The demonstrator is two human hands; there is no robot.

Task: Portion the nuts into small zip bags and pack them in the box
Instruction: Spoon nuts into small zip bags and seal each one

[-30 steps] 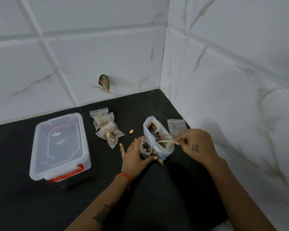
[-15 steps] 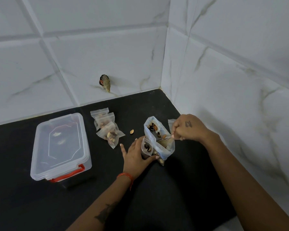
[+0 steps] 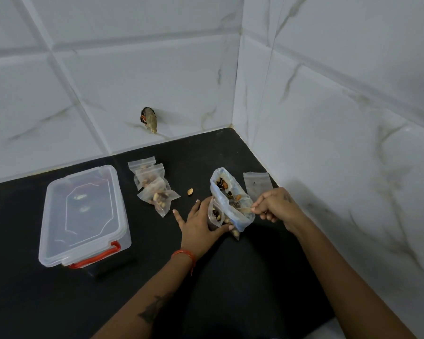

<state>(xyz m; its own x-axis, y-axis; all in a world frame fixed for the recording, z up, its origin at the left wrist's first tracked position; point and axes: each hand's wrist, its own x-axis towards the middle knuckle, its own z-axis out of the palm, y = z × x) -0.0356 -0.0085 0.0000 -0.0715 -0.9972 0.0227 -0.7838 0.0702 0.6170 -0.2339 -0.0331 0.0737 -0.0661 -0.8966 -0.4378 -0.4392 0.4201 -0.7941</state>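
— What are your hands doing?
— My left hand [image 3: 201, 222] cups a small clear zip bag [image 3: 214, 214]; my right hand [image 3: 277, 206] pinches a thin pale spoon [image 3: 242, 210] inside the crinkly big bag of nuts [image 3: 230, 196].
— And around them?
— One loose nut [image 3: 190, 191], three filled bags [image 3: 153, 183], a flat empty bag [image 3: 257, 183], and the lidded clear plastic box [image 3: 83, 216] with a red latch sit on the matte black worktop [image 3: 34, 302].

Your left hand [image 3: 201, 222] is holding a small zip bag [image 3: 214, 214] open beside the big nut bag [image 3: 230, 199]. Your right hand [image 3: 277, 206] is pinching a spoon [image 3: 244, 210] inside it.
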